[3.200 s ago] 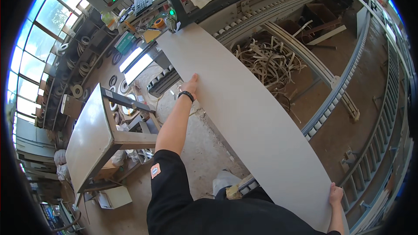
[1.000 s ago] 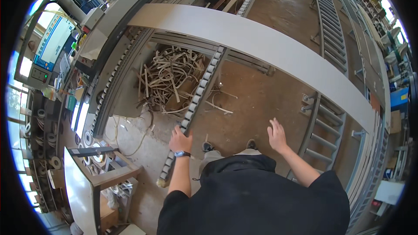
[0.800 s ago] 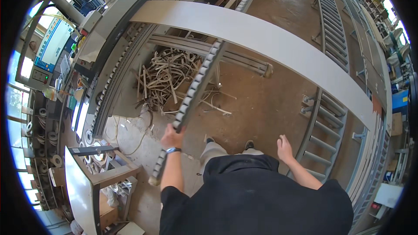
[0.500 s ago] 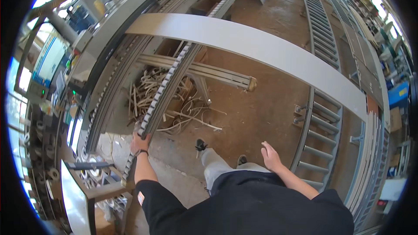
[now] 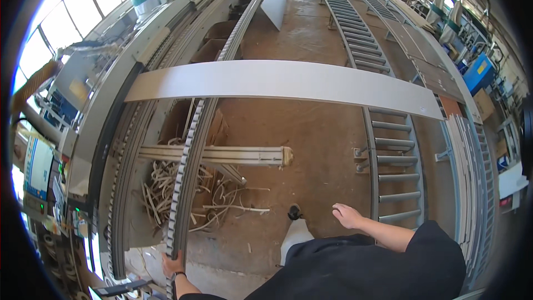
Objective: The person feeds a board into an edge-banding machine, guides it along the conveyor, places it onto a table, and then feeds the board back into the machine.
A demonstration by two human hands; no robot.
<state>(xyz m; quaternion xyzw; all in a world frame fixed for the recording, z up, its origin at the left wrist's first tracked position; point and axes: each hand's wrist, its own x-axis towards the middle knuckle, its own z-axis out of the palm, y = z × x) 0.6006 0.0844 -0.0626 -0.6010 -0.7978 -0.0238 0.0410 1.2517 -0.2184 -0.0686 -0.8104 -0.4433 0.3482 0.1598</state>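
My left hand [image 5: 171, 265] is closed around the near part of a long roller rail [image 5: 181, 189], with a dark band on its wrist. My right hand [image 5: 347, 216] hangs in the air over the floor beside the roller conveyor [image 5: 395, 159], its fingers loosely stretched and nothing in it. Ahead of both hands a long white board [image 5: 283, 80] lies crosswise. Its left end rests by the machine's dark edge [image 5: 114, 119] and its right end reaches over the conveyor to the stacked strips [image 5: 465, 150].
A light metal beam [image 5: 244, 155] sticks out to the right under the rail. Tangled offcut strips [image 5: 158, 189] lie below it. Farther off, a white panel [image 5: 274, 4] leans on the rail. A control panel [image 5: 38, 169] stands at the left, a blue box [image 5: 478, 72] at the right.
The view has swung so that the board now runs nearly level across it. My left hand remains on the rail. My right hand has dropped from a raised pose to a flatter one.
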